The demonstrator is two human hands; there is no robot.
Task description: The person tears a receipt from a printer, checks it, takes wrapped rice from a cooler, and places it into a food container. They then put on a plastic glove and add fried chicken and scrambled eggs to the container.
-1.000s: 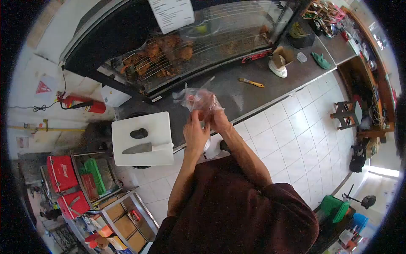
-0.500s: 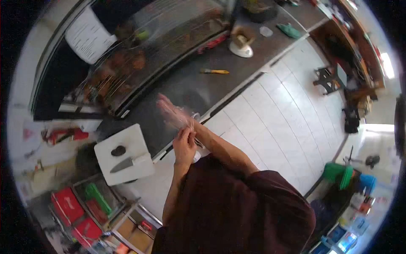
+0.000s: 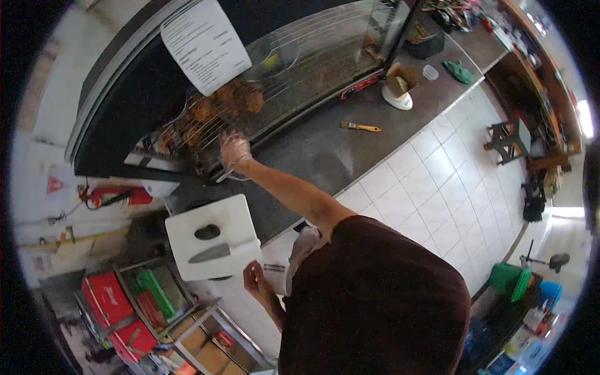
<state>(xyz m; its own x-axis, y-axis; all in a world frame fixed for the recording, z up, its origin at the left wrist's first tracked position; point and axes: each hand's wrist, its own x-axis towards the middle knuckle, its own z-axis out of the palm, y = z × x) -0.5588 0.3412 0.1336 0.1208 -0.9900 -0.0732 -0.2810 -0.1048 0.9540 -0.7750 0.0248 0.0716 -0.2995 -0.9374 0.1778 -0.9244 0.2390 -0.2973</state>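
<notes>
My right hand (image 3: 235,150), in a clear plastic glove, reaches to the lower edge of a glass display cabinet (image 3: 312,94). Its fingers point up and look apart, with nothing visible in them; whether they touch the cabinet I cannot tell. Browned pieces of food that look like roast meat (image 3: 250,99) lie on a wire rack (image 3: 200,134) behind the hand. Bare and loosely bent, my left hand (image 3: 259,287) hangs beside the near corner of a white cutting board (image 3: 181,234), holding nothing visible. On the board lies a knife (image 3: 209,254) with a pale handle, below a dark oval opening.
A yellow-handled brush (image 3: 360,127) lies on the dark counter (image 3: 325,159). Farther along are a cardboard container on a white base (image 3: 398,99) and a green cloth (image 3: 459,72). Red bins (image 3: 107,297) stand at lower left; a stool (image 3: 507,140) stands on the tiled floor.
My left hand has let go of the glove's cuff at my right wrist and dropped toward the board. My right hand has moved forward to the cabinet. The view has shifted.
</notes>
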